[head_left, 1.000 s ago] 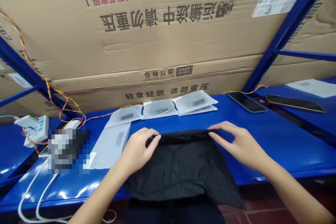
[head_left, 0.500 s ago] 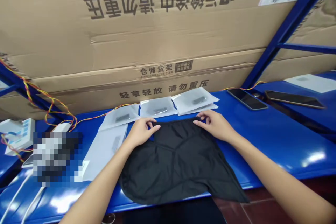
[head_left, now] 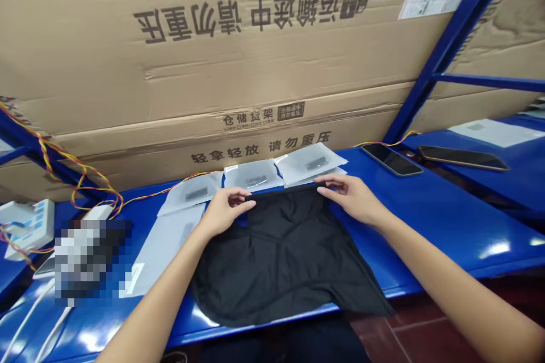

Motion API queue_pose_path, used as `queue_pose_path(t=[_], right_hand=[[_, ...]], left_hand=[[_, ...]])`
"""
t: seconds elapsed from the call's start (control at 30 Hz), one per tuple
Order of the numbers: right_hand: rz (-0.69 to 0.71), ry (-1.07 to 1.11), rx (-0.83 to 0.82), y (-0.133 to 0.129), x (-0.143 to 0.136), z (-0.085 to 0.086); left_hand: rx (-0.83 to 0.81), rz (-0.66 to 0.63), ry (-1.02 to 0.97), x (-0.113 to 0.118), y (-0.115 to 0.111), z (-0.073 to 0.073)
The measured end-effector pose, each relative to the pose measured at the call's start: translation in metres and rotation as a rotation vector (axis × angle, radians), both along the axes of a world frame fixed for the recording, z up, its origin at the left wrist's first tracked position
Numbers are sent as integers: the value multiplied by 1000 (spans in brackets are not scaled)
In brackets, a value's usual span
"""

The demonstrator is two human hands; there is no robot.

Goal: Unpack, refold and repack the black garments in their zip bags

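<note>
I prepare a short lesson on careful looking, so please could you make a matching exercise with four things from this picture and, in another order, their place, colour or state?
1. Black cloth
2. Cardboard
3. Twisted wires
4. Two phones

A. Yellow and red
B. Lying flat, toward the right
C. Pinched at its far edge by the left hand and right hand
D. Upright, bearing printed characters

Pairs: 1-C, 2-D, 3-A, 4-B.
</note>
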State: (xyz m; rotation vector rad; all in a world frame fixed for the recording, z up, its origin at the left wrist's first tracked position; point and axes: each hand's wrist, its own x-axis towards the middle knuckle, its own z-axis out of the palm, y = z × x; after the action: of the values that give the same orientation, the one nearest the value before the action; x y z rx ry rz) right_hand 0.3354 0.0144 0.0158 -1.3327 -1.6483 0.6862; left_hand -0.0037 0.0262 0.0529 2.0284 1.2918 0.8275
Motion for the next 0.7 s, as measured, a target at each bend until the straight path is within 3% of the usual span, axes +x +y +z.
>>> queue_pose_path(t=[0.1,0.2,0.37,0.53,0.7], right_hand=[[27,-14,36,-24,4,15],[62,-70,76,-56,11,20],[175,-314,133,-101,20,-2],[169,-467,261,-142,18,-13],[271,-582,294,-179,28,-26]], left_hand=[[45,-29,-3,-1,-21,18],[133,-94,71,-6,-53,26],[323,-258,363,-14,-100,7],[549,-184,480,-20,-145,-5],[745,-180,578,-41,-192,-21]])
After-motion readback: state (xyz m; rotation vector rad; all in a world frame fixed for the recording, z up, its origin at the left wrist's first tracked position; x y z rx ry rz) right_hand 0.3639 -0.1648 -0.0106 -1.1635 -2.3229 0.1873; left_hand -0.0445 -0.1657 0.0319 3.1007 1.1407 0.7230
